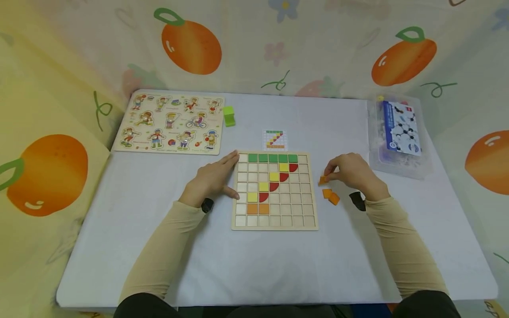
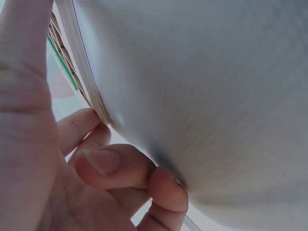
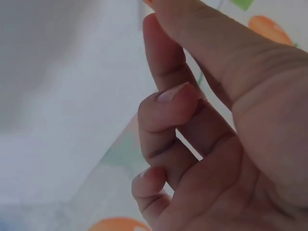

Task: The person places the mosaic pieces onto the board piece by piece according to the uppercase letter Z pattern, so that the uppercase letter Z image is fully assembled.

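A wooden grid board [image 1: 275,228] lies mid-table with green, yellow, red and orange pieces set in its cells. My left hand [image 1: 212,179] rests along the board's left side, its thumb on the edge and its fingers reaching the upper left corner. The left wrist view shows fingertips at the board's edge [image 2: 86,62]. Just right of the board, my right hand [image 1: 351,172] pinches an orange square tile [image 1: 322,180] between thumb and index finger. Two more loose orange tiles [image 1: 334,199] lie close below it. In the right wrist view only a sliver of the tile shows.
A small pattern card [image 1: 274,140] lies behind the board. A wooden puzzle with sports figures [image 1: 167,121] sits at the back left, next to light green blocks [image 1: 229,116]. A clear plastic box [image 1: 401,163] with a blue and white label stands at the back right.
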`<action>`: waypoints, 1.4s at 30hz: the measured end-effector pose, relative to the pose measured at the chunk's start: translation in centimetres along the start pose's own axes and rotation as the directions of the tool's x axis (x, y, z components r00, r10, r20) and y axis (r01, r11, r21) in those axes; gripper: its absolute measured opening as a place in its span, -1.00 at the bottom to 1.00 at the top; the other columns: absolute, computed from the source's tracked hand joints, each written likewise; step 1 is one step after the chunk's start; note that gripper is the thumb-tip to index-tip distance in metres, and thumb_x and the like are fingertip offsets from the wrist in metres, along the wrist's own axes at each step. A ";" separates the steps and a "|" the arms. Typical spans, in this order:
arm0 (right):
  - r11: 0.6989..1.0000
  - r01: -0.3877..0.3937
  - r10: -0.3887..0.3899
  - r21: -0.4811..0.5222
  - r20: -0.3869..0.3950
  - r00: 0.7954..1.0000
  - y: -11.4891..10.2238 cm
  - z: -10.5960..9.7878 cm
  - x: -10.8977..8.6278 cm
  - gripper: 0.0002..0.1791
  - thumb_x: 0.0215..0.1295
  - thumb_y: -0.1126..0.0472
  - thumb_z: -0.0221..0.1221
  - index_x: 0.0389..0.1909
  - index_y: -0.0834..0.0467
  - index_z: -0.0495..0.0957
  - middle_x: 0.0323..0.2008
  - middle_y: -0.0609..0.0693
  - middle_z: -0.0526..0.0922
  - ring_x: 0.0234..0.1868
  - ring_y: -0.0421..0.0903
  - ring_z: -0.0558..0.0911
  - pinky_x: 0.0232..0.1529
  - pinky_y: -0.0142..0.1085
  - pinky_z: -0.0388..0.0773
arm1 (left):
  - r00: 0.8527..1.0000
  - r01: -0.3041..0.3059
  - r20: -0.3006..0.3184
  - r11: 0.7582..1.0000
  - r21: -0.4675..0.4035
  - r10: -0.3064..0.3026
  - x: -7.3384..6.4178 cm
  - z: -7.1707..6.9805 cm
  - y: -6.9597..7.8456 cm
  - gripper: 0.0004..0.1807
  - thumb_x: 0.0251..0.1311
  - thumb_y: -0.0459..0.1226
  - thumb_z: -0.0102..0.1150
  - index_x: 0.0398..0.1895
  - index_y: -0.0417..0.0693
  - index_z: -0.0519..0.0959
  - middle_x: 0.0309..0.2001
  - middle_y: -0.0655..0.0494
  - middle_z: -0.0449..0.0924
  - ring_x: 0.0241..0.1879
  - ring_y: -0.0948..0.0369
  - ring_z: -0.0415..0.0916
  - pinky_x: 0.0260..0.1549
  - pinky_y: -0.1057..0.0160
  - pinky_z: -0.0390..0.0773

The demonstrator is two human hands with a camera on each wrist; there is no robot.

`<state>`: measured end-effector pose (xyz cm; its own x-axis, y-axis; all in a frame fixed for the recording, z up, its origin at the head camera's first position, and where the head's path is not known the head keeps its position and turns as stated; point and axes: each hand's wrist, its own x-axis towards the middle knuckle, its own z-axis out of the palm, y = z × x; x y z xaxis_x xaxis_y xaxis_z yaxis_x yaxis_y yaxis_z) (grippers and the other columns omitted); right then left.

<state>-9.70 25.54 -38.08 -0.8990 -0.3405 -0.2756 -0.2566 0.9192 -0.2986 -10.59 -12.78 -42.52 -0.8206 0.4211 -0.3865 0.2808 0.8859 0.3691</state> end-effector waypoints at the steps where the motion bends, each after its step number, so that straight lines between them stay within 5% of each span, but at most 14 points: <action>1: 1.000 0.011 -0.011 0.013 0.004 1.000 -0.4 0.2 0.2 -0.89 0.21 0.12 0.45 -0.33 0.08 0.80 -0.28 0.03 0.85 -0.28 -0.01 0.66 -0.17 -0.08 0.58 | 1.000 -0.002 0.001 1.000 0.000 0.002 0.0 0.0 0.0 0.39 -0.13 0.12 0.63 0.69 -0.01 -0.05 0.73 0.13 -0.20 0.46 -0.22 0.38 0.20 -0.27 0.57; 14: 0.981 0.174 -0.178 0.085 0.049 0.983 -5.5 2.3 2.4 -0.86 0.17 0.14 0.48 -0.34 0.13 0.81 -0.34 -0.03 0.84 -0.34 -0.12 0.61 -0.23 -0.29 0.51 | 1.000 0.000 0.007 1.000 -0.007 0.000 0.0 -0.1 0.1 0.40 -0.14 0.13 0.63 0.70 -0.01 -0.06 0.73 0.14 -0.22 0.50 -0.19 0.34 0.22 -0.29 0.56; 31: 0.943 0.291 -0.317 0.161 0.168 0.933 -9.8 5.1 2.3 -0.87 0.16 0.11 0.49 -0.42 0.09 0.80 -0.46 -0.13 0.80 -0.42 -0.30 0.58 -0.30 -0.42 0.55 | 1.000 -0.002 0.007 1.000 -0.024 0.002 0.1 0.1 0.1 0.41 -0.16 0.11 0.64 0.70 -0.01 -0.06 0.73 0.15 -0.22 0.51 -0.18 0.32 0.21 -0.26 0.57; 35: 0.952 0.277 -0.298 0.131 0.184 0.937 -10.1 5.7 2.3 -0.85 0.15 0.08 0.50 -0.45 0.07 0.79 -0.50 -0.15 0.78 -0.45 -0.30 0.58 -0.33 -0.42 0.53 | 1.000 0.001 0.007 1.000 -0.023 -0.001 0.1 0.1 0.1 0.41 -0.15 0.11 0.64 0.70 0.00 -0.07 0.73 0.15 -0.23 0.52 -0.17 0.32 0.27 -0.28 0.52; 42: 0.986 0.140 -0.155 0.095 0.173 0.973 -11.0 6.2 2.2 -0.84 0.09 0.05 0.53 -0.50 0.02 0.79 -0.54 -0.16 0.76 -0.42 -0.24 0.61 -0.38 -0.40 0.51 | 1.000 0.004 0.003 1.000 -0.029 -0.004 0.1 0.1 -0.1 0.41 -0.16 0.11 0.65 0.70 0.00 -0.06 0.73 0.17 -0.23 0.52 -0.18 0.32 0.22 -0.27 0.56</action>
<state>-6.64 13.49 -41.09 -0.7735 -0.5074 -0.3797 -0.3448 0.8397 -0.4196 -10.63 -12.78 -42.71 -0.8202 0.4180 -0.3906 0.2628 0.8817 0.3918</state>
